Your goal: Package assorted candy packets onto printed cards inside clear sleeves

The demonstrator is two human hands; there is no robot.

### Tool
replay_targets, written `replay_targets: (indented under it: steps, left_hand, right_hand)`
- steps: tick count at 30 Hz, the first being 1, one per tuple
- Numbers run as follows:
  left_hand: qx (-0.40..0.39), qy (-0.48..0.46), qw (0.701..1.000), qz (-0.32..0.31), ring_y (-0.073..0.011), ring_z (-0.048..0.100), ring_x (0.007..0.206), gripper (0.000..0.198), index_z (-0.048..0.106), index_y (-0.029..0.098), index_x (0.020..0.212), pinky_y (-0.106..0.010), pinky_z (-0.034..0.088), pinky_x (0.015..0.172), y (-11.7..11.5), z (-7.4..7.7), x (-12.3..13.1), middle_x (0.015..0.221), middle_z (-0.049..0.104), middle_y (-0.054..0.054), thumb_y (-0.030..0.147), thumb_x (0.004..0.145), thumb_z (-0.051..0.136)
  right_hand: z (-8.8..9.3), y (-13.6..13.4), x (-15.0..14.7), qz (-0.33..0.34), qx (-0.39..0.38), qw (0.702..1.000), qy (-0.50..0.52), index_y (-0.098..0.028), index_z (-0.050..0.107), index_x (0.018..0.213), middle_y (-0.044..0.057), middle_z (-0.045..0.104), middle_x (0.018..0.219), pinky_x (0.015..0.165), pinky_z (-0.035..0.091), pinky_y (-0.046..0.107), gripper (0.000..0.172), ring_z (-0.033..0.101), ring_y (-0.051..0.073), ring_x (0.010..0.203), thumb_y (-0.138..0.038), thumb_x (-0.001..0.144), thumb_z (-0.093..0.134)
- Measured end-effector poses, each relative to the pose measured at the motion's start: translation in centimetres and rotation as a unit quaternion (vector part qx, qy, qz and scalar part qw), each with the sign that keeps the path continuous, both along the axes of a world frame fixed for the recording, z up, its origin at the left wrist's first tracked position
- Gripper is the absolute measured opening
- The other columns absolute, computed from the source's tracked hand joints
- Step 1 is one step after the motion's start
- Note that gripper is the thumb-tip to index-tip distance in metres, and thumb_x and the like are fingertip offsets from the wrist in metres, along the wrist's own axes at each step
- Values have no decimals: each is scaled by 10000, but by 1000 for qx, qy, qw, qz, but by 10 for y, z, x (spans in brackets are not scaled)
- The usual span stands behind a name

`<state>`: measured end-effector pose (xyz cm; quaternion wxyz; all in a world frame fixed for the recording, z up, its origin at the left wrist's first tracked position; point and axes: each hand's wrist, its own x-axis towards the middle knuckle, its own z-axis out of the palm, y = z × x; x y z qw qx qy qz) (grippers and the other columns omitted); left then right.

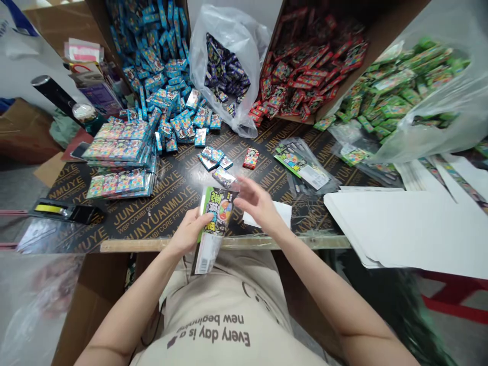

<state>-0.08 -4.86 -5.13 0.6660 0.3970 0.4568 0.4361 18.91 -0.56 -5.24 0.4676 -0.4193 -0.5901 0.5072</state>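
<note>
My left hand is closed around a green and black printed pouch, tilted over the table's front edge, with a white barcode label on its lower part. My right hand is at the pouch's upper right corner, fingers apart and slightly blurred, with no object visible in it. Whether its thumb touches the pouch I cannot tell. Just beyond its fingertips lies a small pale-faced box. Several small blue boxes and one red box lie a little farther back.
Blue boxes spill from a carton at the back, beside a bag of purple packets, red boxes and green packets. Stacked packs stand left. Flat pouches and white sheets lie right.
</note>
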Motion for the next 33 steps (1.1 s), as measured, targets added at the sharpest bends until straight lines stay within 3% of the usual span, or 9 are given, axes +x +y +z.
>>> replay_targets:
  steps: [3, 8, 11, 14, 19, 23, 25, 29, 33]
  left_hand:
    - [35, 37, 999, -9, -162, 620, 677, 357, 709, 121, 864, -275, 485, 701, 1, -5, 1, 781, 715, -47, 459, 750, 700]
    - [83, 170, 982, 3, -128, 530, 562, 419, 621, 137, 578, -226, 408, 543, 2, -6, -5, 546, 582, 3, 506, 771, 665]
    - [89, 170, 980, 61, -127, 518, 536, 433, 620, 142, 588, -225, 398, 509, 10, -3, -11, 530, 566, 5, 535, 767, 655]
    - [96, 135, 981, 98, -141, 557, 569, 420, 666, 134, 698, -238, 445, 547, 21, -5, -15, 620, 638, -14, 544, 780, 631]
    - [124, 149, 981, 16, -182, 651, 749, 343, 693, 135, 889, -272, 518, 708, 27, -21, -15, 847, 723, -46, 412, 694, 749]
    - [117, 147, 980, -71, -209, 673, 862, 338, 687, 141, 985, -330, 518, 843, 19, -31, -10, 935, 735, -60, 363, 732, 719]
    - [110, 127, 981, -92, -220, 674, 929, 385, 678, 149, 1027, -345, 502, 901, 15, -26, -2, 1010, 732, -68, 332, 697, 755]
    - [63, -42, 995, 64, -242, 644, 1084, 520, 639, 170, 1114, -353, 482, 960, 13, 3, 27, 1152, 700, -86, 492, 712, 712]
    - [-33, -144, 978, 145, -277, 678, 1009, 576, 698, 128, 931, -375, 518, 892, 16, 28, 45, 929, 753, -95, 654, 744, 556]
  right_hand:
    - [-6, -3, -6, 77, -66, 995, 22, -176, 696, 961, 43, 709, 860, 744, 532, 337, 435, 648, 184, 780, -555, 746, 700]
    - [2, -5, -7, 21, -47, 999, 13, -176, 703, 827, 26, 702, 794, 643, 516, 284, 370, 611, 154, 695, -541, 783, 667]
    - [-2, -8, -6, 143, -136, 978, 65, -192, 671, 977, 6, 696, 794, 559, 516, 244, 437, 618, 136, 660, -532, 710, 735]
    - [-16, -15, -7, 248, -187, 948, 72, -172, 650, 994, 4, 697, 790, 600, 546, 262, 475, 640, 138, 658, -451, 643, 807]
    - [-30, -12, -1, 131, -100, 986, -7, -183, 650, 948, 10, 691, 777, 624, 543, 298, 342, 641, 163, 663, -427, 728, 744]
    - [-12, 4, 7, 51, -43, 997, 23, -260, 518, 1245, 45, 695, 1045, 820, 550, 360, 640, 667, 213, 941, -449, 693, 778]
    - [0, 8, 5, -13, -24, 997, 69, -266, 511, 1239, 60, 676, 1103, 851, 540, 362, 613, 640, 223, 1031, -522, 727, 731]
    - [12, 1, -18, -131, -15, 984, 121, -237, 622, 992, 40, 680, 976, 813, 525, 330, 374, 629, 201, 945, -563, 809, 624]
    - [8, -13, -41, -222, -4, 957, 187, -223, 668, 885, 37, 683, 921, 807, 499, 320, 412, 615, 182, 873, -586, 891, 474]
